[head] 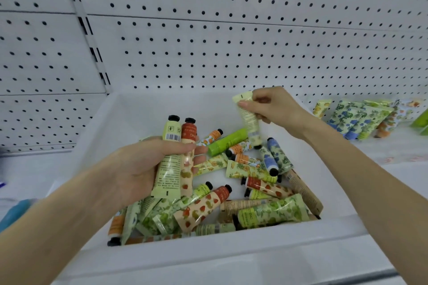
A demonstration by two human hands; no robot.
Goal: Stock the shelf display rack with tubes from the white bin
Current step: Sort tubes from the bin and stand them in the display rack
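Left hand (141,169) fingers gripping two tubes (171,157), right hand (275,109) fingers pinching pale tube (247,118) above white bin (208,247)

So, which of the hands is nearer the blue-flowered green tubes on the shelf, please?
Right. The right hand, pinching a pale yellow tube, is left of the blue-flowered green tubes; the left hand, holding two tubes, is farther left over the white bin.

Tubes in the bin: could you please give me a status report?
Left hand grips two tubes. Right hand pinches one tube over bin. Bin holds many more. No obstruction seen.
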